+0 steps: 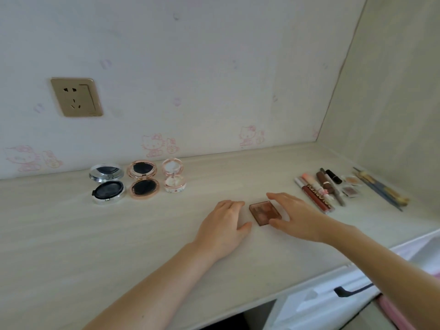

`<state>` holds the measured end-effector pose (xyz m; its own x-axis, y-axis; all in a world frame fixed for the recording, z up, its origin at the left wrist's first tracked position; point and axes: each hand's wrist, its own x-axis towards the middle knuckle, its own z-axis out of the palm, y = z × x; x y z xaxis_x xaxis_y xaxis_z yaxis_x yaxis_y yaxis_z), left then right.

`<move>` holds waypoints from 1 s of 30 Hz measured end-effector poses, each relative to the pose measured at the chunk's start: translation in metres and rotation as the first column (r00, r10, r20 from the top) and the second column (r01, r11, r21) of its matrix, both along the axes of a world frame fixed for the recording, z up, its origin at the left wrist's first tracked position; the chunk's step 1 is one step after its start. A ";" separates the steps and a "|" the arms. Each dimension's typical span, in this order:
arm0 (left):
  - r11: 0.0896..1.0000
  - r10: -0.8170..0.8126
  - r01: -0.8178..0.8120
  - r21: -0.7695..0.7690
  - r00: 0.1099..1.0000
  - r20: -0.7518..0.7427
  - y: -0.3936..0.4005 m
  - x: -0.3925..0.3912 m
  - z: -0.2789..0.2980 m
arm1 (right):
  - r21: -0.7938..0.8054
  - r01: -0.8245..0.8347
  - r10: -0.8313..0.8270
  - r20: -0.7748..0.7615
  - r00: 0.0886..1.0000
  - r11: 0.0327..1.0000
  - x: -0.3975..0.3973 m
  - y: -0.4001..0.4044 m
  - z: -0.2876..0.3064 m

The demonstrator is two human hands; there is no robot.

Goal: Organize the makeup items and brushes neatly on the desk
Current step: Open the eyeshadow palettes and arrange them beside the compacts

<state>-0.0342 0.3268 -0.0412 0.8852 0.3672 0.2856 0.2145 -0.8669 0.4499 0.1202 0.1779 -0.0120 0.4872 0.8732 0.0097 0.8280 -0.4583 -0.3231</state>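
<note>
A small square brown eyeshadow palette [263, 212] lies flat on the pale wooden desk [119, 234], mid-front. My right hand [295, 215] reaches over its right side and pinches it, thumb on the near edge and fingers at the far corner. My left hand [225, 225] rests on the desk just left of the palette with relaxed fingers, its thumb close to the near corner. Three open round compacts stand in a row at the back left: silver [107, 183], rose-gold [143, 182] and clear pink [173, 175].
To the right lie several lip glosses, lipsticks and pencils [319, 188] side by side, two small eyeshadow pans [351, 185], then thin blue-handled brushes [381, 189] near the side wall. A wall socket [76, 96] sits above the compacts. The desk's front edge drops to a drawer handle [352, 290].
</note>
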 end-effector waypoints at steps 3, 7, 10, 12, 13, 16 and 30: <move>0.999 0.006 -0.007 -0.053 0.999 -0.034 -0.006 0.012 -0.002 | -0.029 -0.016 0.016 -0.001 1.000 0.999 0.002 -0.004 -0.001; 0.990 0.028 -0.032 -0.139 0.999 -0.026 -0.010 0.024 -0.001 | -0.030 -0.027 0.026 -0.006 1.000 0.999 0.002 -0.001 -0.002; 0.988 0.015 -0.015 -0.151 1.000 0.003 -0.011 0.028 -0.001 | -0.030 -0.036 0.036 -0.002 0.999 0.999 0.003 0.003 -0.002; 0.981 0.029 -0.021 -0.190 0.999 0.035 -0.010 0.028 -0.001 | -0.027 -0.041 0.041 0.000 0.999 0.999 0.003 0.004 -0.003; 0.975 0.042 -0.031 -0.218 0.998 0.048 -0.010 0.028 -0.001 | -0.023 -0.045 0.045 0.001 0.999 0.999 0.003 0.005 -0.003; 0.951 0.073 -0.047 -0.307 0.995 0.074 -0.006 0.024 -0.001 | 0.022 -0.054 0.054 -0.025 0.998 0.998 0.001 0.007 -0.002; 0.281 0.307 0.188 -0.941 0.911 0.274 0.036 -0.037 0.030 | 0.316 -0.138 0.170 -0.076 0.983 0.939 -0.050 0.046 0.015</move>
<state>-0.0715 0.3631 -0.0111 0.7711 0.6350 -0.0466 -0.1319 0.2309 0.9640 0.0700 0.2241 0.0029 0.3595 0.8995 0.2483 0.8365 -0.1927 -0.5130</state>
